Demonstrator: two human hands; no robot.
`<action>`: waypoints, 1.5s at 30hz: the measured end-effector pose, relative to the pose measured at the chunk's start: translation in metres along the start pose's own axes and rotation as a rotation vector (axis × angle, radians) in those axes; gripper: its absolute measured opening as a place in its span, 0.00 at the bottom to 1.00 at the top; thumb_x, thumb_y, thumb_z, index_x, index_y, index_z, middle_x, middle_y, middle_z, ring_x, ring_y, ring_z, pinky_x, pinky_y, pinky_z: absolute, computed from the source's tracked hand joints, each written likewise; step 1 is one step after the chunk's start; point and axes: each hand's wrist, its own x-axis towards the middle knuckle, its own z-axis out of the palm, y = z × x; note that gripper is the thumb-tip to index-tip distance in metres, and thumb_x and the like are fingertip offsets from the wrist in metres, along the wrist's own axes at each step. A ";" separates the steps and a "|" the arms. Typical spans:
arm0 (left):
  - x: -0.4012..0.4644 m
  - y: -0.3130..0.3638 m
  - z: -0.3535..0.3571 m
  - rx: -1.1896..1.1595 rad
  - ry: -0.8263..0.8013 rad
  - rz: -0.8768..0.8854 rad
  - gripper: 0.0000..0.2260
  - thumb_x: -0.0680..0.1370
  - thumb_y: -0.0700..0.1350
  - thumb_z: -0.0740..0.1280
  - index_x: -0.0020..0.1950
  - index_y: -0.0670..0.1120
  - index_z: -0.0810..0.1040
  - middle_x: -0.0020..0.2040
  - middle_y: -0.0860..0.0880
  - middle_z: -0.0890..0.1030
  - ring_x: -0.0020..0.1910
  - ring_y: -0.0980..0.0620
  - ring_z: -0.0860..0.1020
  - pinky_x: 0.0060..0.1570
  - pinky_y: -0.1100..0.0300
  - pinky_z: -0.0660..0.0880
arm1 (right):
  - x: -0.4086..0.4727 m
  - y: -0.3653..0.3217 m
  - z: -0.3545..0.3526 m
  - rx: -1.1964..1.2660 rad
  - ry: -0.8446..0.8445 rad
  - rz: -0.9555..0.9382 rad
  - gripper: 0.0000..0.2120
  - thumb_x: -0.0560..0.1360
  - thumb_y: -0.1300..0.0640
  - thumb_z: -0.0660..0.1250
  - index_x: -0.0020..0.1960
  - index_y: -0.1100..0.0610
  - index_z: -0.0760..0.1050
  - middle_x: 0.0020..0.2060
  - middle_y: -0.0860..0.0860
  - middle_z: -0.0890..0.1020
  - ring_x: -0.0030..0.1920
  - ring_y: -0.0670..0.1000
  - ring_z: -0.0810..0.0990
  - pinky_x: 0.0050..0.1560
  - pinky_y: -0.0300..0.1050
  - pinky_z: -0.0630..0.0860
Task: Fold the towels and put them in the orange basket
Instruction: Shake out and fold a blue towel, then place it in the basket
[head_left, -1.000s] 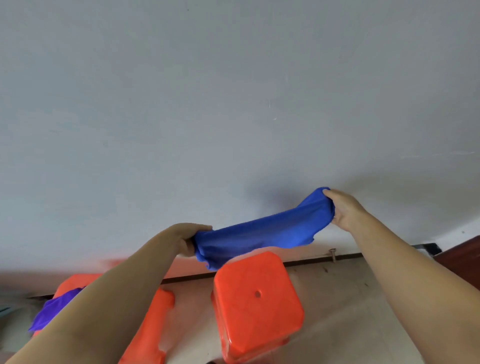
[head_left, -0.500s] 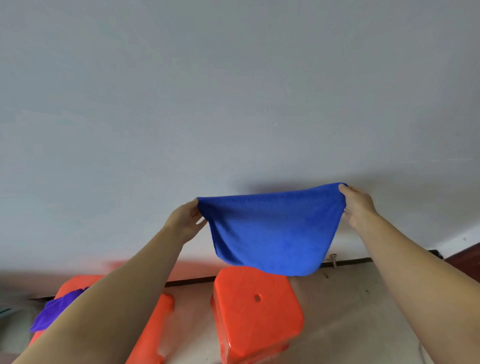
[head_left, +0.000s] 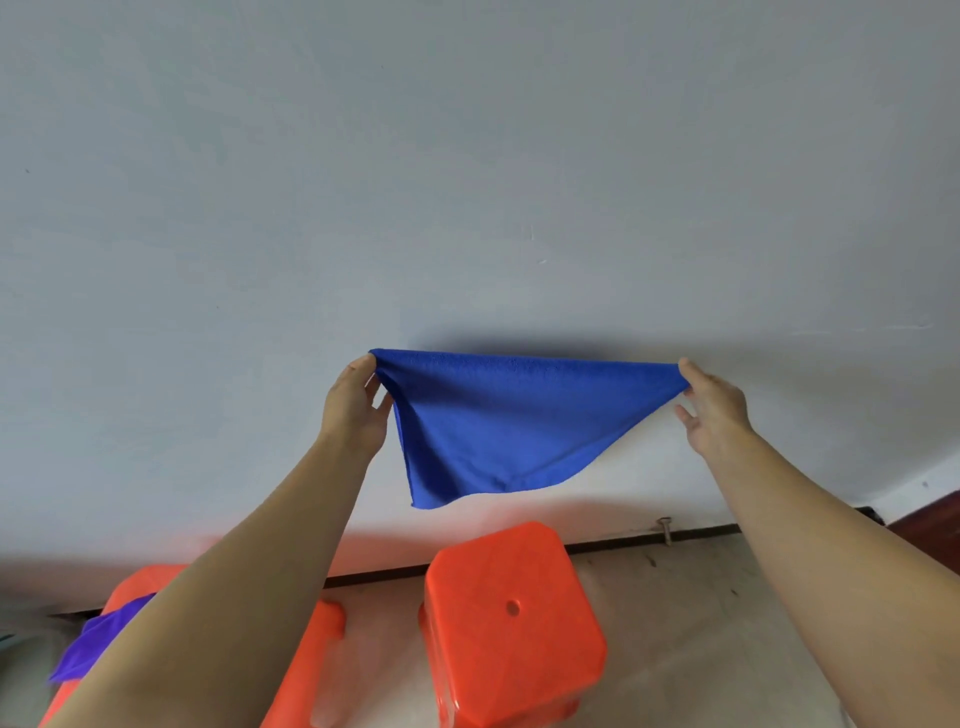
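A blue towel hangs stretched in the air in front of a pale wall. My left hand pinches its upper left corner and my right hand pinches its upper right corner. The cloth sags to a point below, above an orange stool. At the lower left, an orange basket stands on the floor, mostly hidden by my left forearm. A purple towel drapes over its left side.
An orange plastic stool with a hole in its seat stands on the beige floor below the towel. A dark skirting line runs along the wall's foot. Dark wooden furniture shows at the right edge.
My hands have moved apart and upward, pulling the bunched blue towel out until its top edge is taut. The towel now hangs clear above the stool.
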 end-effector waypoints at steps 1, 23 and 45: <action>0.001 0.002 0.001 -0.017 -0.009 0.005 0.06 0.79 0.39 0.61 0.50 0.45 0.77 0.51 0.49 0.80 0.59 0.50 0.77 0.56 0.58 0.74 | 0.000 -0.001 0.001 0.014 -0.011 -0.004 0.07 0.76 0.54 0.67 0.40 0.53 0.73 0.48 0.49 0.76 0.52 0.48 0.73 0.64 0.47 0.68; 0.022 -0.053 -0.030 -0.008 0.083 -0.135 0.05 0.79 0.36 0.61 0.45 0.42 0.76 0.43 0.46 0.78 0.44 0.51 0.77 0.47 0.62 0.74 | 0.027 0.065 -0.008 -0.111 -0.002 0.023 0.05 0.78 0.61 0.60 0.45 0.56 0.73 0.41 0.49 0.76 0.46 0.50 0.75 0.56 0.49 0.74; -0.071 -0.254 -0.217 0.394 0.590 -0.477 0.10 0.77 0.33 0.59 0.38 0.42 0.71 0.36 0.45 0.71 0.36 0.52 0.70 0.40 0.61 0.68 | -0.008 0.314 -0.124 -0.545 0.152 0.466 0.05 0.74 0.60 0.59 0.45 0.61 0.72 0.41 0.57 0.74 0.45 0.57 0.74 0.55 0.56 0.74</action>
